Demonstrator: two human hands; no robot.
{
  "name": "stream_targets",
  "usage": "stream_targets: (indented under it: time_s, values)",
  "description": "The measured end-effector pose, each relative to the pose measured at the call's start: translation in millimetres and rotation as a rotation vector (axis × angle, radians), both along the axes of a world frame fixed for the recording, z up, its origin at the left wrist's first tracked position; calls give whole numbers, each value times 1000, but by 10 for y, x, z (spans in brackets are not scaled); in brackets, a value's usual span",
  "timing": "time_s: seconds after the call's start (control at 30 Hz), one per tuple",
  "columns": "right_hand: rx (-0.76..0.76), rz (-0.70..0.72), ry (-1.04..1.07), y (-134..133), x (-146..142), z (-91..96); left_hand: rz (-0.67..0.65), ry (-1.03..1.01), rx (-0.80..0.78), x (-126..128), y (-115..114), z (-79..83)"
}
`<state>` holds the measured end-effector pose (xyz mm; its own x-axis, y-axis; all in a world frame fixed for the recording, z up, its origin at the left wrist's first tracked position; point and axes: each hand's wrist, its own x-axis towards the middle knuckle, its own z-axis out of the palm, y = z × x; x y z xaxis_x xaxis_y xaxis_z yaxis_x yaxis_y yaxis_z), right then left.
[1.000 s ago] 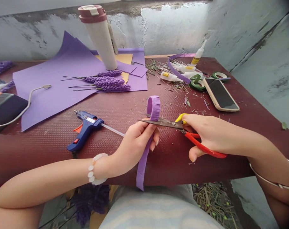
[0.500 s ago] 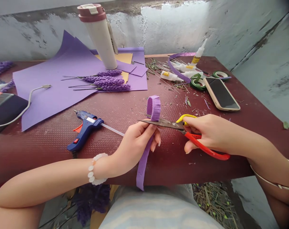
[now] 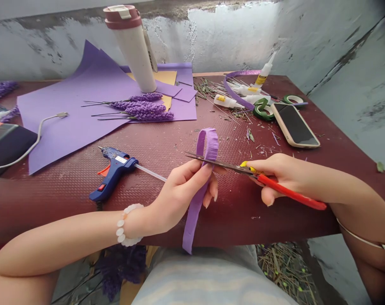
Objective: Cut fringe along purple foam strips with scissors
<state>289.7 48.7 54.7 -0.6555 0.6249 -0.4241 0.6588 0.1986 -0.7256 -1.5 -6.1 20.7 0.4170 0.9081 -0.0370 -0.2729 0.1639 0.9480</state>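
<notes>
A purple paper strip (image 3: pixel 195 216) is pinched between the thumb and fingers of my left hand (image 3: pixel 182 190). Its upper part loops over above my fingers, with a row of small cuts along the right edge, and its lower end hangs past the table's front edge. My right hand (image 3: pixel 275 173) grips scissors (image 3: pixel 232 167) with one red and one yellow handle. Their blades lie across the strip at the base of the loop, just above my left thumb, with the tips pointing left.
Left of my hands lies a blue glue gun (image 3: pixel 114 171) with a glue stick in it. Behind are purple sheets (image 3: pixel 65 110), lavender-like stems (image 3: pixel 144 108) and a white tumbler (image 3: pixel 133 55). At the right are glue bottles (image 3: pixel 227 101), green tape (image 3: pixel 264 111) and a phone (image 3: pixel 296 125).
My right hand and the scissors have moved slightly right, and the red handle has swung closer to the yellow one. The strip's loop has shifted a little right.
</notes>
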Motion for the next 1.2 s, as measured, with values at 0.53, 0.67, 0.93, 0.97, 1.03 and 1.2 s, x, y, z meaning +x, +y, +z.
stream_targets:
  time_s: [0.53,0.67,0.93,0.97,1.03,1.2]
  values:
    - [-185,-98,-54,-67,-91,113,-49,-29,-34,3,-27,44]
    - [-251,-85,12,-41,-14,48,-47,-35,-48,7,-29,42]
    - [-259,-81,37,-50,6,34,-35,-48,-48,14,-24,32]
    - [-256,-81,38,-48,7,30,-34,-49,-48,15,-21,32]
    - [-248,-76,43,-43,13,24,-33,-48,-49,17,-17,33]
    - [-238,-71,42,-39,11,35,-29,-42,-51,14,-20,47]
